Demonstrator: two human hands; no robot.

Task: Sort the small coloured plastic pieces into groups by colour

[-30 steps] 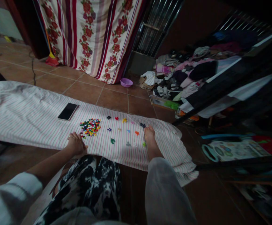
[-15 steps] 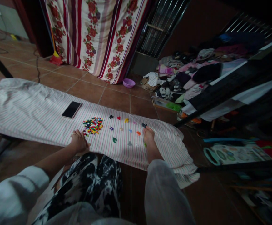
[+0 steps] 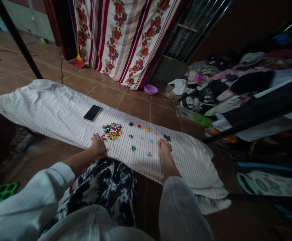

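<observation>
My left hand [image 3: 98, 146] lies on the striped cloth [image 3: 60, 113] by its front edge, fingers stretched out and holding nothing visible. Just beyond it is a heap of small multicoloured beads or pieces [image 3: 112, 131]. Right of the heap, little single-colour groups are spread out: black [image 3: 131, 124], red [image 3: 139, 126], yellow [image 3: 147, 129], purple [image 3: 130, 136], green [image 3: 133, 148], blue [image 3: 151, 141] and grey [image 3: 149, 154]. My right hand [image 3: 164, 146] is closed, fingers curled down close to a dark group [image 3: 167, 137]. Whatever its fingertips hold is hidden.
A phone [image 3: 93, 113] lies on the cloth left of the heap. Past the far edge, a purple basin [image 3: 151, 89] sits on the tiled floor beneath a flowered curtain [image 3: 135, 43]. Clothes [image 3: 221, 80] are piled at right, behind a dark slanting bar [image 3: 236, 127].
The view has swung left, shifting the scene rightward. My right hand has moved left from the dark group and now covers the spot where the orange group showed. My left hand stays by the heap.
</observation>
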